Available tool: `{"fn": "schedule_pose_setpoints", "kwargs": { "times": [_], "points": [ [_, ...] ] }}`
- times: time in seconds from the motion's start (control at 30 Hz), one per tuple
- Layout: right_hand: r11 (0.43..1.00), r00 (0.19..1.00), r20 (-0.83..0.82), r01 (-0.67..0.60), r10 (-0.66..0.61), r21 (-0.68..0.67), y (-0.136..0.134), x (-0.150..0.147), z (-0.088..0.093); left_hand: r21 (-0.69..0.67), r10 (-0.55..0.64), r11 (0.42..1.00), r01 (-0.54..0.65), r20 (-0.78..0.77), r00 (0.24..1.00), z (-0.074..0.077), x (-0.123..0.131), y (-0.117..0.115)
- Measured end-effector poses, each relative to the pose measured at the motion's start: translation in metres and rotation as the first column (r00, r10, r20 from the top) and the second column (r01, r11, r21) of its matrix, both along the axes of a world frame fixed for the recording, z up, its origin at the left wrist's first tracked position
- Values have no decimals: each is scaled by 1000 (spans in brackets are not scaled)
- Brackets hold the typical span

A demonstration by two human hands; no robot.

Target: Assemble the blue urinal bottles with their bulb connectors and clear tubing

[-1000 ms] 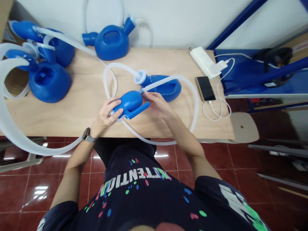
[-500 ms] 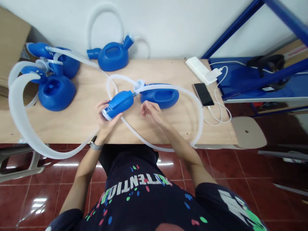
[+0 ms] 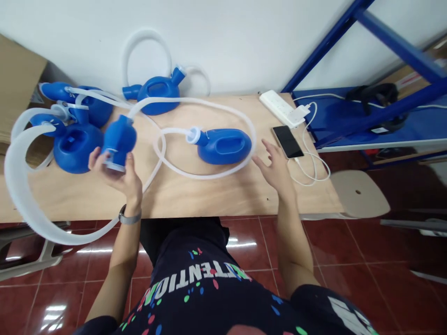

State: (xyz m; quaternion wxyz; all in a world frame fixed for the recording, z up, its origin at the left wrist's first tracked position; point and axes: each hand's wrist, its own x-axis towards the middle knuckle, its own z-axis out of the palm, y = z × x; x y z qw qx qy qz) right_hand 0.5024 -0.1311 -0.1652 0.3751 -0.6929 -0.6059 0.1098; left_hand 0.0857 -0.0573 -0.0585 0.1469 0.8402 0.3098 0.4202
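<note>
My left hand [image 3: 119,179] grips a blue plastic urinal funnel [image 3: 120,137] by its white-rimmed end, above the table's left part. From the funnel's narrow far end a translucent hose [image 3: 209,101] runs right and loops around a blue urinal bottle [image 3: 223,146] with a side handle. The bottle lies in the middle of the table, and its white-capped neck [image 3: 193,135] points left. Beyond the bottle's right end, my right hand [image 3: 274,167] hovers with fingers spread, holding nothing, just left of a phone [image 3: 287,142].
Several other blue bottles with hoses stand at the left [image 3: 78,149] and back [image 3: 159,95]. A wide hose [image 3: 21,200] arcs over the table's front left edge. A white power strip [image 3: 281,108] lies at the back right, beside a blue metal rack [image 3: 359,130].
My left hand has carried the funnel left and tilted its narrow end away from me. My right hand has moved right from the bottle, its fingers spreading. The hose now loops around the bottle.
</note>
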Motion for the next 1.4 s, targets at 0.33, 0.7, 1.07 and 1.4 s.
{"fn": "schedule_pose_setpoints", "kwargs": {
  "times": [0.33, 0.7, 1.07, 1.4],
  "points": [
    [977, 954, -213, -196, 211, 89, 88, -19, -20, 372, -110, 897, 240, -338, 935, -40, 64, 19],
    [992, 975, -209, -47, 71, 118, 68, -47, -41, 275, -159, 845, 459, -691, 705, -40, 136, 37],
    [984, 977, -137, 173, -166, 43, 30, -97, -30, 171, 153, 979, -108, -280, 948, -108, 124, -27],
    [991, 982, -148, -107, 119, 86, -57, -190, -20, -558, 327, 817, -148, 235, 915, -107, 95, -67]
  ]
}}
